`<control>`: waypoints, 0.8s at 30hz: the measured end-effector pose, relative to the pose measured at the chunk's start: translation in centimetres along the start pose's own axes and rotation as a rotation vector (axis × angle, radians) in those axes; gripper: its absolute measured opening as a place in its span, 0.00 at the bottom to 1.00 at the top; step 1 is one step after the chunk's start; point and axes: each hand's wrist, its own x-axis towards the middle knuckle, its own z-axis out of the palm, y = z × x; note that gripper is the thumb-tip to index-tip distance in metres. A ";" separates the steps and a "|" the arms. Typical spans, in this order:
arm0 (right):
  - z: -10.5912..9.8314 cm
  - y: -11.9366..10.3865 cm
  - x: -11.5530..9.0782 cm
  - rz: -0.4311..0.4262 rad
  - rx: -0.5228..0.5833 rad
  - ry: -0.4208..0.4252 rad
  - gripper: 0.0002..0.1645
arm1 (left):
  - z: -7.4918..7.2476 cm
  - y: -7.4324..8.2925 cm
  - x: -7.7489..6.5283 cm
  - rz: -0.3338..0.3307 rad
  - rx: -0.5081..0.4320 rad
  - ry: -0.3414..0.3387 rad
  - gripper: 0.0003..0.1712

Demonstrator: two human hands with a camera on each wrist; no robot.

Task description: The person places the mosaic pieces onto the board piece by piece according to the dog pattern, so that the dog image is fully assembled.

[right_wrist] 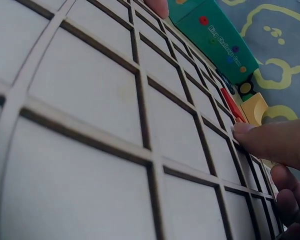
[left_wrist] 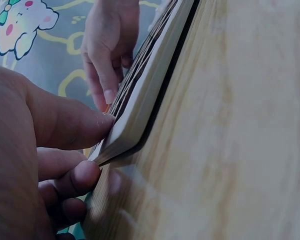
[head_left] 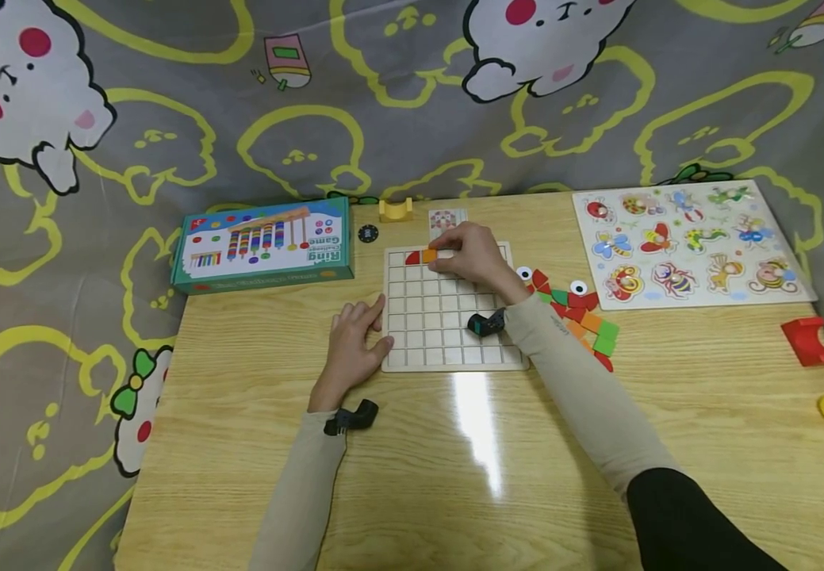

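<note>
A pale wooden grid board (head_left: 415, 317) lies on the table, with a red piece (head_left: 412, 258) in its far row. Beside the red piece, my right hand (head_left: 470, 252) pinches an orange square tile (head_left: 429, 255) at that row; the fingers partly hide the tile. The right wrist view shows the thumb (right_wrist: 270, 137) by the tile and the red piece (right_wrist: 232, 105) just beyond. My left hand (head_left: 350, 345) holds the board's left edge. In the left wrist view its thumb (left_wrist: 75, 122) lies on the rim, with curled fingers (left_wrist: 77, 180) against the side.
Loose red, orange and green pieces (head_left: 590, 323) lie right of the board, with white eye pieces (head_left: 578, 287). A game box (head_left: 265, 246) stands back left, and an insect puzzle board (head_left: 693, 246) back right. Behind the grid are a yellow block (head_left: 396, 210) and a card (head_left: 447, 220).
</note>
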 end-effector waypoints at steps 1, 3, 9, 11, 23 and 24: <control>0.0 0.0 0.0 0.002 -0.003 -0.002 0.21 | 0.0 0.0 0.0 0.004 0.000 0.003 0.39; -0.1 -0.1 0.0 0.008 -0.002 -0.008 0.22 | 0.0 0.0 0.0 0.012 -0.002 0.007 0.39; 0.0 0.0 -0.1 -0.004 0.002 -0.010 0.18 | 0.0 0.0 0.0 0.007 -0.003 0.007 0.39; -0.1 0.0 -0.1 -0.016 -0.006 -0.004 0.17 | 0.0 0.1 0.0 0.004 -0.003 0.003 0.39; -4.7 0.5 -2.7 -0.053 0.037 0.076 0.20 | 0.2 0.2 0.0 -0.001 0.003 -0.001 0.39; -5.5 0.7 -3.2 -0.043 0.031 0.084 0.19 | 0.2 0.2 -0.1 -0.003 0.006 -0.002 0.39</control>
